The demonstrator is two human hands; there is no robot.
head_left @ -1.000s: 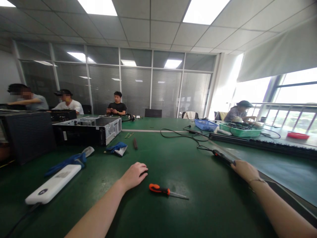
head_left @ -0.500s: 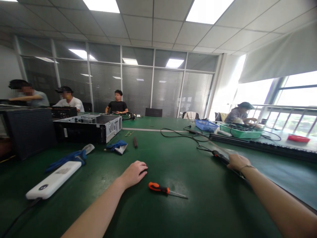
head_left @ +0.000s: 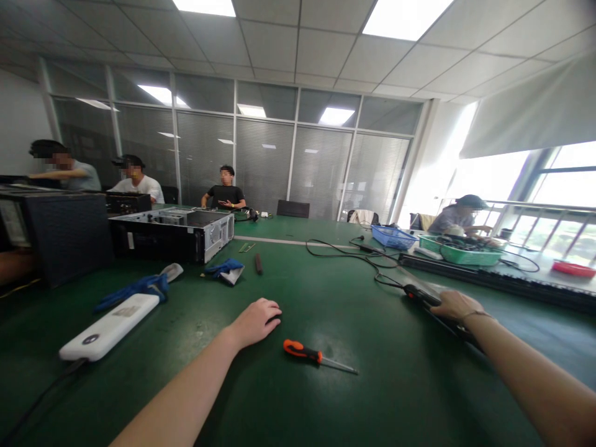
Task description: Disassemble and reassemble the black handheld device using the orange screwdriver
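Observation:
My left hand (head_left: 256, 323) lies palm down on the green table (head_left: 326, 298), its fingers together and slightly bent, with nothing seen in them. In front of it and to the right, apart from it, rests a screwdriver (head_left: 305, 352) with an orange and black handle, its shaft pointing right. Over on the right, my right hand (head_left: 454, 305) is closed around a long black corded thing (head_left: 419, 294) with a small red-orange spot near the cord end. The palm and forearm hide much of it, so its kind is unclear.
At left are a white power-bank-like box (head_left: 109, 327), blue gloves (head_left: 226, 271), an opened computer case (head_left: 172, 236) and a dark case (head_left: 69, 236). Loose black cable (head_left: 326, 248) crosses the back. Blue (head_left: 393, 237) and green (head_left: 460, 250) baskets stand right. Several people sit around.
The whole view has shifted slightly, so things appear a little further right. Both hands keep nearly the same places; the left fingers look a bit straighter. The screwdriver has not moved on the table.

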